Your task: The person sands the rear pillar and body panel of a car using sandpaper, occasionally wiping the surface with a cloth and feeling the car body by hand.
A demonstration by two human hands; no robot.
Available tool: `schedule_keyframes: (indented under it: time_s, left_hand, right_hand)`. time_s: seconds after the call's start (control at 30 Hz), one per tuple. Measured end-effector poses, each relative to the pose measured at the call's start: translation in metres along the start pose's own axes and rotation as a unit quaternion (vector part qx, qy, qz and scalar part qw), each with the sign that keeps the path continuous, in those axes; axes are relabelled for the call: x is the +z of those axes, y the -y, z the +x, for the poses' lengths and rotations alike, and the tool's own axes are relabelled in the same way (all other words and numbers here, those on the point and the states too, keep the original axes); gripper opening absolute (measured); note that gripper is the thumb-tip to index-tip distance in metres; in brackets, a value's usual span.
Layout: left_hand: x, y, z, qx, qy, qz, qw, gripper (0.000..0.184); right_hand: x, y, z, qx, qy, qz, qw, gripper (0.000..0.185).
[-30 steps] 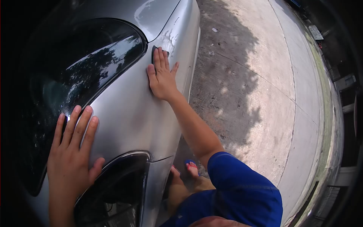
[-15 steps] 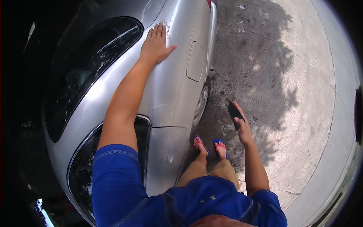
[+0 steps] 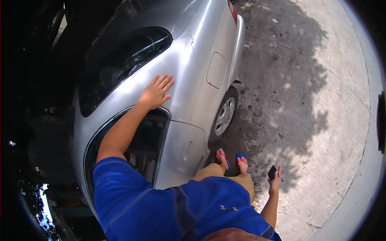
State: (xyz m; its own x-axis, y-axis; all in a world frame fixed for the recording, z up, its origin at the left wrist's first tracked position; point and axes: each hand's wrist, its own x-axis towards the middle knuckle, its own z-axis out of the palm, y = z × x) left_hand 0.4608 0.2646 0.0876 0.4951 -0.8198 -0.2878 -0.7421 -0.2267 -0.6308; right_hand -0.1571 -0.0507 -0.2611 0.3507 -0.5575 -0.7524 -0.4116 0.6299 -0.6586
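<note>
Head view: down we look, silver car filling the left, concrete ground stretching away on the right!
Left hand: here it is, the left hand, arm reaching out across the side window, back of the hand up, over the rear panel; slight blur, so whether the palm presses or just skims, I cannot tell.
Left fingers: spread wide, nothing gripped, thumb out toward the fuel flap side.
Right hand: over on the other flank, the right hand hangs out above the concrete, well apart from the bodywork.
Right fingers: closed round a black pad, one finger sticking up beside it.
Black pad: flat, dark, tilted with a corner up, out past the feet and off the car.
Glass: dark rear window lies beyond the left hand; the side window sits under the forearm.
Flank: fuel flap shut, wheel just below it, red tail light at the far end, door handle nearer the body.
Wearer: blue shirt, tan shorts, blue flip-flops with red straps, planted near the wheel.
Ground: tree-like shade beside the car, bright sun further right, a pale scrap up top.
</note>
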Motion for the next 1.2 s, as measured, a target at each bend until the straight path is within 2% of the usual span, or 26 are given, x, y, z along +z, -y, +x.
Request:
schedule_keyframes:
  time_s: [0.1,0.2,0.3,0.37,0.4,0.5,0.53,0.57,0.7,0.73,0.77,0.87,0.93,1.03,1.13,1.2]
  left_hand:
    - [-0.026,0.032,0.004,-0.039,0.014,0.013,0.999,0.086]
    - [-0.019,0.015,0.017,-0.093,-0.007,0.016,0.995,0.087]
    - [-0.002,-0.006,0.028,-0.159,-0.038,0.026,0.986,0.089]
    - [0.008,-0.004,0.015,-0.113,-0.07,0.009,0.991,0.084]
    - [0.0,-0.005,-0.001,-0.075,-0.048,0.003,0.996,0.077]
    - [0.012,0.006,-0.061,-0.022,-0.096,-0.011,0.995,0.071]
    - [-0.004,0.012,-0.083,-0.033,-0.045,-0.022,0.998,0.069]
    - [-0.012,0.022,-0.11,-0.042,-0.056,-0.031,0.997,0.068]
    - [-0.039,0.073,-0.243,-0.13,-0.033,-0.035,0.99,0.068]
    - [-0.044,0.082,-0.279,-0.177,-0.02,-0.008,0.984,0.069]
    - [-0.048,0.09,-0.316,-0.242,-0.01,-0.056,0.968,0.071]
    - [-0.019,0.101,-0.414,-0.368,-0.087,-0.091,0.921,0.07]
    - [-0.017,0.097,-0.424,-0.383,-0.099,-0.069,0.916,0.07]
    - [-0.015,0.094,-0.427,-0.396,-0.114,-0.069,0.909,0.068]
    - [-0.02,0.1,-0.424,-0.386,-0.139,-0.102,0.906,0.066]
    - [-0.021,0.1,-0.418,-0.392,-0.154,-0.12,0.899,0.064]
  right_hand:
    - [-0.01,-0.004,-0.007,-0.001,0.027,0.013,1.0,0.056]
    - [-0.009,0.004,0.008,-0.009,0.062,-0.019,0.998,0.051]
    - [0.028,0.036,0.018,-0.04,0.128,-0.061,0.989,0.049]
    - [0.058,0.064,0.024,-0.068,0.175,-0.088,0.978,0.048]
    - [0.076,0.08,0.023,-0.078,0.198,-0.102,0.972,0.051]
    - [0.129,0.108,0.027,-0.122,0.267,-0.1,0.951,0.059]
    - [0.15,0.115,0.023,-0.158,0.282,-0.12,0.939,0.059]
    - [0.171,0.121,0.016,-0.194,0.295,-0.137,0.926,0.059]
    - [0.263,0.144,-0.02,-0.319,0.335,-0.258,0.848,0.06]
    - [0.294,0.146,-0.032,-0.367,0.331,-0.253,0.831,0.056]
    - [0.326,0.15,-0.042,-0.415,0.325,-0.247,0.813,0.052]
    - [0.424,0.194,-0.094,-0.572,0.322,-0.189,0.731,0.046]
    - [0.477,0.221,-0.122,-0.636,0.349,-0.137,0.675,0.047]
    - [0.515,0.212,-0.103,-0.745,0.277,-0.315,0.519,0.052]
    - [0.499,0.171,-0.044,-0.742,0.265,-0.411,0.459,0.06]
    - [0.53,0.197,-0.054,-0.768,0.284,-0.362,0.446,0.064]
